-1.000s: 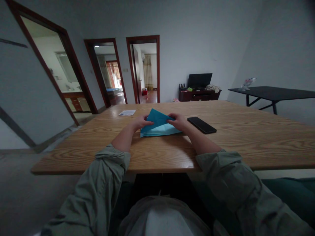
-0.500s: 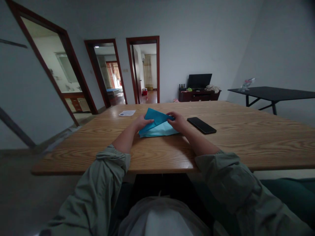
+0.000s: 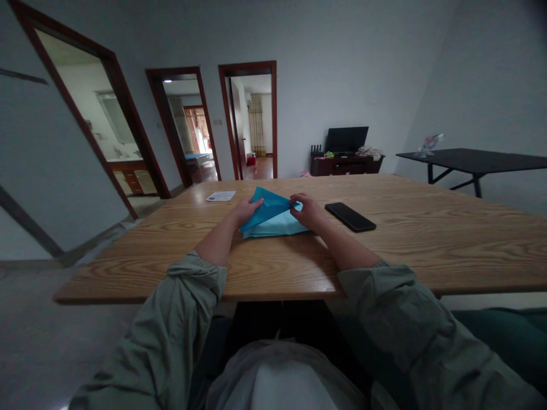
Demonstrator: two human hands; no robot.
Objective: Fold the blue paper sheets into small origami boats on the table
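Observation:
A blue sheet of paper, partly folded, lies on the wooden table in front of me. My left hand pinches the raised darker flap at its left side. My right hand pinches the same flap at its right corner. The flap stands tilted above the paler lower layer, which rests flat on the tabletop. Both forearms lie over the table, in rolled grey-green sleeves.
A black phone lies flat just right of my right hand. A small white card sits at the far left of the table. Behind are a black side table, a low cabinet with a screen and open doorways.
The raised flap has come lower and shifted slightly left over the sheet. Both hands moved a little closer together with it.

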